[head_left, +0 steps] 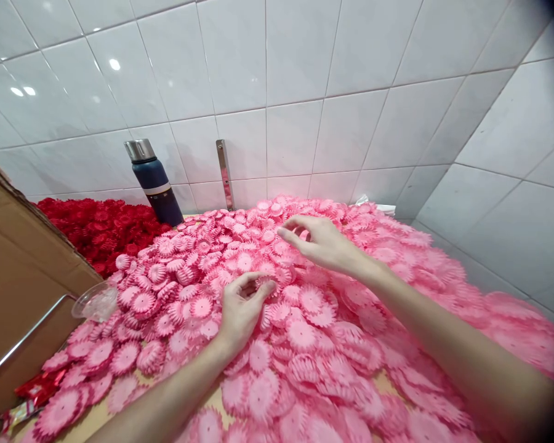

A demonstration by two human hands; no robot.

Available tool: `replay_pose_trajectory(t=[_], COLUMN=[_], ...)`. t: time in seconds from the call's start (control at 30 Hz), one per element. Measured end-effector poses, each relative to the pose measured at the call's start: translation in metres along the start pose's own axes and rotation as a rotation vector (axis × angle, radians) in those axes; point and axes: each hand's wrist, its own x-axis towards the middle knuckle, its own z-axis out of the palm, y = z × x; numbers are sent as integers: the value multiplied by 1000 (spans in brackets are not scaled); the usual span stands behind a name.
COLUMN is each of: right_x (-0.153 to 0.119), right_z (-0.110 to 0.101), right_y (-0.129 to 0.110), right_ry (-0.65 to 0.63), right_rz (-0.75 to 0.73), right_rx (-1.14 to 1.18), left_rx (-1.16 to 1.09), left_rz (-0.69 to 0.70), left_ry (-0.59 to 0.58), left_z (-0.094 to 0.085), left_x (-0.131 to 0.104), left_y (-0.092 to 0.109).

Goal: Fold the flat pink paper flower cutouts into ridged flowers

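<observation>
A broad heap of pink, frilly-edged fabric flower pieces (pixel 302 335) lies under and around both hands. My left hand (pixel 242 307) is closed in a pinch, thumb against fingers, with a pink flower piece (pixel 264 281) at its fingertips. Its lower edge blends into the heap behind. Farther back and to the right, my right hand (pixel 323 243) hovers over the pile with curved fingers. Its thumb and forefinger point left with a small gap between them, and nothing shows in it.
Red flower pieces (pixel 106 231) are heaped at the back left beside a dark blue bottle (pixel 154 187). A cardboard box (pixel 28 264) stands at the left, near a clear plastic cup (pixel 96 301). Red wrappers (pixel 39 387) lie at front left. A tiled wall (pixel 295 135) closes off the back.
</observation>
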Motion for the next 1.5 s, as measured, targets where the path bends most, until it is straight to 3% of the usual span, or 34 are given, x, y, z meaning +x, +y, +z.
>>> replay_pose_trajectory(t=[0.1,0.2,0.47,0.57,0.7,0.87,0.97,1.07,1.3,1.4,1.5], right_x=[-6,-10,-11,-12,-11,-3,-2,-4,-12,-13,-14], right_z=[-3,-2,4,5,13,7,-5,-11,1,4,4], right_y=[-11,-19,-20,-21,-21,-4,6,2,-26,-27,-25], right_ry=[-287,-467,-509,-446,-257,128,186,69,-377,-440,-421], right_rz=[-74,-127,-232,-251,-217,-15,40,-13,-186,-206,-222], right_rx=[79,120,125,39,-48,-51,-142,-121,81,109,87], left_rx=[45,60,56,-32,-90,6,-61,-121,-21,-7,-4], left_rz=[24,48,60,4,-74,5,-18,-46,35,49,65], left_ry=[-18,-12,2,-54,-49,-22,-29,-49,-22,-32,-23], left_z=[-1,-3,-4,-3,-2,0,2,3,-2,-2,-2], left_x=[0,0,1,0,-1,-3,-3,-2,-2,-1,0], left_y=[0,-2,-7,-4,1,2,3,3,-2,-3,-4])
